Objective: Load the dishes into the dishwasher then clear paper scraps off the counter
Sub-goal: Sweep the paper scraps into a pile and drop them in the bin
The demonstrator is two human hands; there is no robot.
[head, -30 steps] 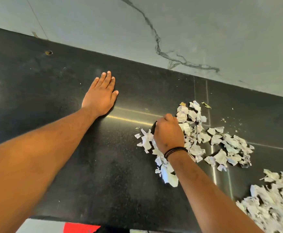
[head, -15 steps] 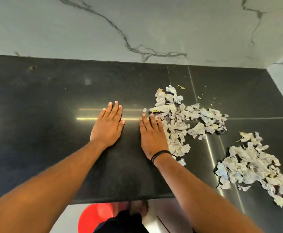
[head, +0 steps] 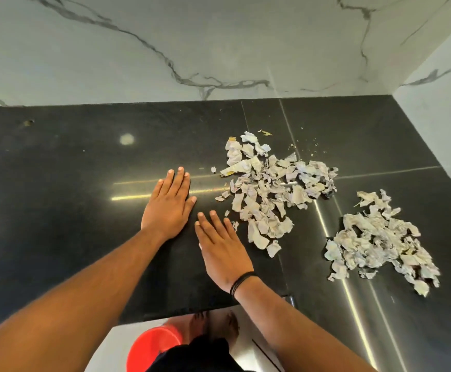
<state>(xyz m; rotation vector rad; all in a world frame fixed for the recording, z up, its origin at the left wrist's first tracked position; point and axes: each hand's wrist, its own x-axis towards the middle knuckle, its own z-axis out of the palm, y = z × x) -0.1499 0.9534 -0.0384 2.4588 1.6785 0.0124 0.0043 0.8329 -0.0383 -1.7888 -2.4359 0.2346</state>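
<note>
Counter (head: 58, 210): right hand (head: 223, 251) nearer edge.

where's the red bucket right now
In the head view the red bucket sits on the floor at the bottom centre, below the front edge of the black counter, just left of the person's bare feet.

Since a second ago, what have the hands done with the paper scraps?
The right hand opened from a fist in the near pile, flattened, then drew back toward the counter edge, leaving the scraps. The left hand stayed flat but now lies close beside it. Both piles remain on the counter, the far pile untouched.
</note>
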